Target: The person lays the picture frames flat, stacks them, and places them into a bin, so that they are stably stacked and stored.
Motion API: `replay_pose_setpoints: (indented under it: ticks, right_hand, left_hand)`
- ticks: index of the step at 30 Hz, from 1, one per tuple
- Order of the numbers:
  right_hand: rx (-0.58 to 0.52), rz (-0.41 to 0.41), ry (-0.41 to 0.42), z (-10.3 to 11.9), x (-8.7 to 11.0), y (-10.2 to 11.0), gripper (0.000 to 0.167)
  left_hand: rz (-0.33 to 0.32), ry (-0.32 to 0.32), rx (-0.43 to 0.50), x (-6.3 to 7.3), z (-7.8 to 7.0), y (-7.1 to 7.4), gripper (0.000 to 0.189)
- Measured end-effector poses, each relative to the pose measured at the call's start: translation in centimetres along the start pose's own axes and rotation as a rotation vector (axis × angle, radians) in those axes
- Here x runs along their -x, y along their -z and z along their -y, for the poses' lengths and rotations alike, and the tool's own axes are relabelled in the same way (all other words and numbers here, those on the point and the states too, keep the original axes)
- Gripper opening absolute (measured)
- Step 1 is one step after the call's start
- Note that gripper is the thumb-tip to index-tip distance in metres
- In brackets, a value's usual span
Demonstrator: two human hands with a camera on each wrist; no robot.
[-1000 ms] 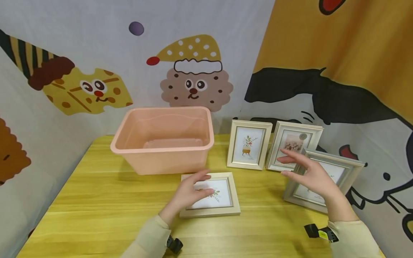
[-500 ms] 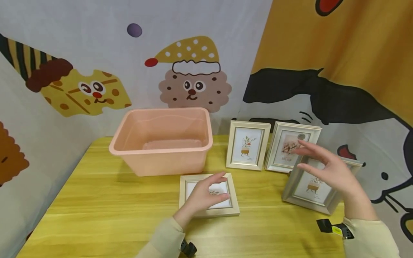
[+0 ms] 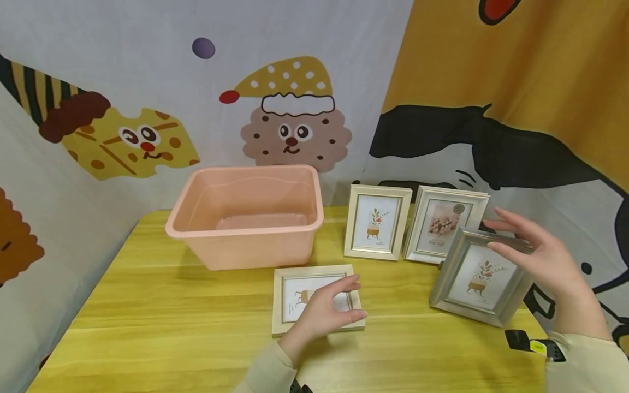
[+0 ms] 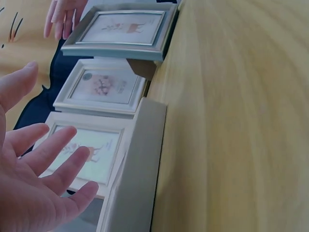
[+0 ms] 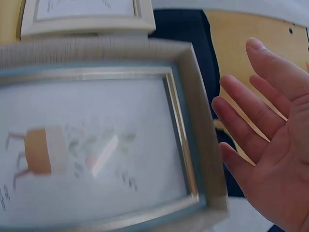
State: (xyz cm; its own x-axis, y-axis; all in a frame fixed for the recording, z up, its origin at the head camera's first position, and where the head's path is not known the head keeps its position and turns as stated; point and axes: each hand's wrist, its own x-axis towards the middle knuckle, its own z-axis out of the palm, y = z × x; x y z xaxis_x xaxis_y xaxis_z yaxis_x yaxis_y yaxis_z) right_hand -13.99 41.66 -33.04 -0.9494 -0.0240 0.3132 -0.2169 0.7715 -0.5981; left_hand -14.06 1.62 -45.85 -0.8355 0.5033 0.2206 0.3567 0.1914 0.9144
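My left hand (image 3: pixel 324 311) hovers over the right part of a cream picture frame (image 3: pixel 290 271) that lies flat on the table. Its fingers are spread and hold nothing; the left wrist view shows the palm (image 4: pixel 29 193) empty. At the right, my right hand (image 3: pixel 545 254) is beside the upper right corner of a silver-grey picture frame (image 3: pixel 484 278) standing tilted back. In the right wrist view the fingers of that hand (image 5: pixel 275 130) are loosely spread next to the frame's edge, with nothing gripped. Whether they touch it I cannot tell.
A pink plastic tub (image 3: pixel 245 245) stands at the back left of the wooden table (image 3: pixel 162 327). Behind the silver-grey frame, a cream frame (image 3: pixel 377 221) and a whitish frame (image 3: pixel 442 224) stand upright side by side. A cartoon-printed cloth (image 3: pixel 295 33) hangs behind the table.
Both hands have moved to the right: the left across the lying frame, the right from in front of the silver-grey frame to its upper right corner. The frames and tub stay in place.
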Motion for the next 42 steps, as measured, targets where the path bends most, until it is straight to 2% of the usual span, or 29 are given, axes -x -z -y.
replay_pose_setpoints:
  ticks: [5, 12, 20, 26, 30, 37, 42]
  right_hand:
    - [0.05, -0.034, -0.034, -2.1, 0.5, 0.9, 0.072]
    - [-0.034, -0.089, -0.066, -4.6, 1.3, 1.7, 0.069]
    - [-0.055, -0.114, -0.137, -6.7, 2.7, 1.8, 0.069]
    - [-0.047, -0.118, -0.246, -8.1, 3.5, 1.8, 0.069]
    - [-0.093, -0.142, -0.268, -8.7, 3.5, 1.8, 0.066]
    - [-0.119, -0.145, -0.324, -8.6, 3.4, 1.7, 0.048]
    - [-0.117, -0.148, -0.309, -8.0, 3.6, 1.1, 0.045]
  left_hand:
    - [0.009, 0.003, 0.039, 0.1, 0.1, -0.8, 0.069]
    - [0.018, 0.005, 0.059, 0.1, 0.2, -1.6, 0.069]
    - [0.017, -0.015, 0.046, 0.1, 0.5, -2.1, 0.067]
    - [0.027, -0.029, 0.041, 0.0, 0.8, -2.3, 0.066]
    - [0.034, -0.037, 0.035, -0.1, 0.7, -2.4, 0.066]
    - [0.04, -0.011, 0.034, -0.4, 0.7, -2.6, 0.065]
    - [0.034, 0.008, 0.039, -0.9, 0.4, -2.9, 0.065]
